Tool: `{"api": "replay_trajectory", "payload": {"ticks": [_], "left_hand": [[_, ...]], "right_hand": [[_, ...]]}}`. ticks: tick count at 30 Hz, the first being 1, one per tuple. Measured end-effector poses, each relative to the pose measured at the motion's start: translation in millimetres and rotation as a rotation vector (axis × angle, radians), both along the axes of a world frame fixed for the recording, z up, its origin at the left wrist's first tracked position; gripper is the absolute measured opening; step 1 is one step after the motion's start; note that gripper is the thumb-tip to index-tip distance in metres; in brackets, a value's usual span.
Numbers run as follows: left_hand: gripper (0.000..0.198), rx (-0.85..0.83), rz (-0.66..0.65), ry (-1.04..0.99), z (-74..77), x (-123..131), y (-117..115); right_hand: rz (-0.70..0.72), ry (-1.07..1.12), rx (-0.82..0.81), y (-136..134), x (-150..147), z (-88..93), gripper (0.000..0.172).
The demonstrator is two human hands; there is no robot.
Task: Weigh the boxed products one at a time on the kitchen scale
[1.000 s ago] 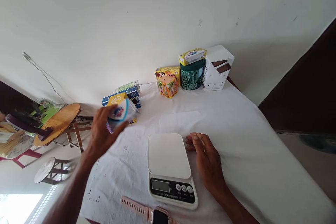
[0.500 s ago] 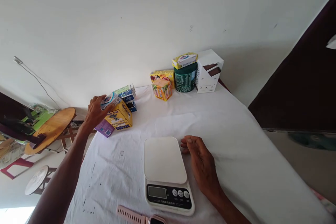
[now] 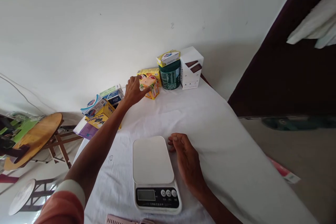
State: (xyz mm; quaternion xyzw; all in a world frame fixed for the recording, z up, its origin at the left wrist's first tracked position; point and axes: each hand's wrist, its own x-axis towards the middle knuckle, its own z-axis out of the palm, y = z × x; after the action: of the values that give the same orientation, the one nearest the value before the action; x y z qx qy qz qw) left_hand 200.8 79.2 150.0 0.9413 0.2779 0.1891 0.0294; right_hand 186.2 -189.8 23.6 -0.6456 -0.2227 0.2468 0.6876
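Observation:
My left hand point(image 3: 134, 91) reaches to the back of the table with thumb and fingers apart. It is at the left side of a small orange carton point(image 3: 150, 84); I cannot tell whether the fingertips touch it. My right hand point(image 3: 187, 159) rests on its edge on the cloth, fingers curled in and nothing seen in them. Just left of it lies a white kitchen scale point(image 3: 153, 161) with a bare platform and a blank display. A white and blue soap box point(image 3: 93, 105) sits on a yellow box point(image 3: 98, 119) at the left.
Behind the orange carton stand a yellow box point(image 3: 157, 73), a green tub point(image 3: 170, 77) with a yellow soap box point(image 3: 168, 58) on top, and a white box point(image 3: 191, 68). Blue boxes point(image 3: 115, 97) and a purple box point(image 3: 88, 131) are at the left. A pink watch strap point(image 3: 115, 219) lies in front.
My left hand has left the white and blue soap box on the yellow box and moved right to the orange carton. My right hand stays beside the scale. The view has shifted right.

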Motion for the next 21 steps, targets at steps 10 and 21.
{"api": "replay_trajectory", "payload": {"ticks": [10, 21], "left_hand": [[0.060, -0.177, 0.150, 0.200, -17.7, 57.4, 31.6], [0.071, -0.230, 0.054, 0.082, -21.3, 29.5, 28.4]], "right_hand": [[0.015, -0.005, 0.023, -1.2, 2.1, 1.5, 0.039], [0.021, -0.001, 0.024, -0.3, 1.5, 0.2, 0.039]]}}
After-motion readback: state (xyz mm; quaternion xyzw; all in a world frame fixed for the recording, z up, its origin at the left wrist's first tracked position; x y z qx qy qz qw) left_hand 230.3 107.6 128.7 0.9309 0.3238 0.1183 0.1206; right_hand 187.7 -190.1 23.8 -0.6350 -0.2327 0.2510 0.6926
